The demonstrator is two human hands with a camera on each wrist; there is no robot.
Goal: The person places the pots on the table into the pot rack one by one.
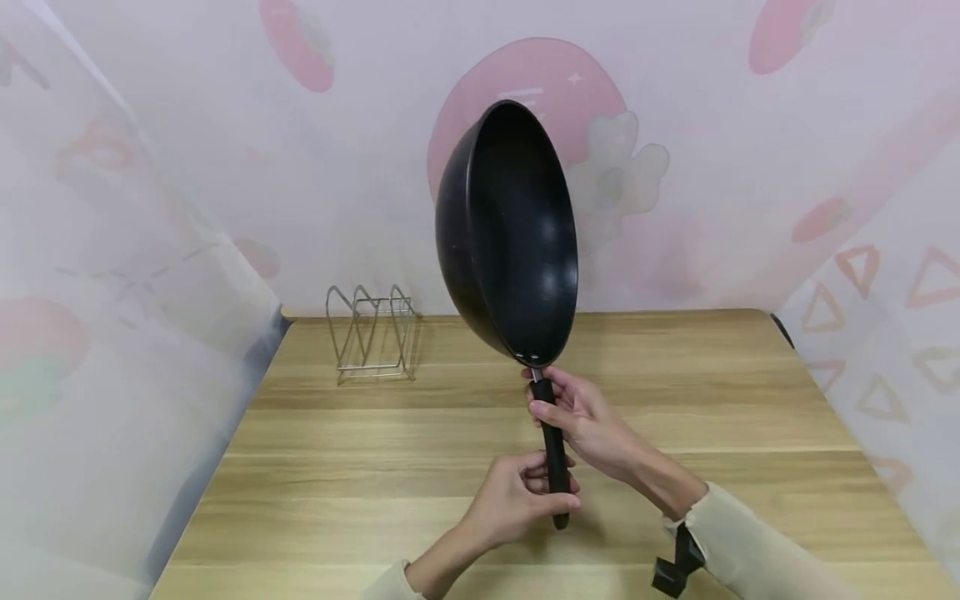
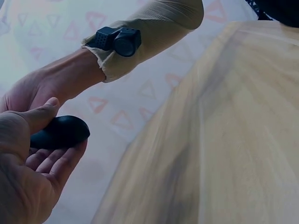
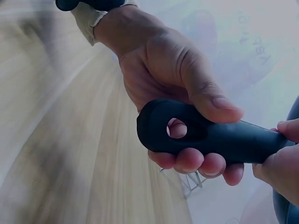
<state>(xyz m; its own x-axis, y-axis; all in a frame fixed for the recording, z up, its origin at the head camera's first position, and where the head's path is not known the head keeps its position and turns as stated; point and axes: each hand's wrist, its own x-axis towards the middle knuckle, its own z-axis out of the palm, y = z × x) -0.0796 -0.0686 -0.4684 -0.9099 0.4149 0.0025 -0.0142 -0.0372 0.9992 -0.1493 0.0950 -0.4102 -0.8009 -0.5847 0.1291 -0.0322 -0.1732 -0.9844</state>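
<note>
A deep black wok (image 1: 517, 233) is held upright over the table, its bowl at the top and its dark inside turned toward the right. Its black handle (image 1: 553, 446) points down. My right hand (image 1: 585, 421) grips the handle's upper part, just below the bowl. Lower down, my left hand (image 1: 510, 500) holds the handle near its end, thumb on one side and fingers on the other. In the right wrist view, the handle (image 3: 219, 135) shows a hanging hole, with the left hand (image 3: 163, 70) wrapped about it. The left wrist view shows the handle's rounded end (image 2: 65, 132).
A small metal wire rack (image 1: 371, 333) stands at the back left of the wooden table (image 1: 360, 467). Pale patterned sheets (image 1: 360, 167) rise behind the table and along both sides. A black wrist camera (image 1: 677, 562) is strapped at the right sleeve.
</note>
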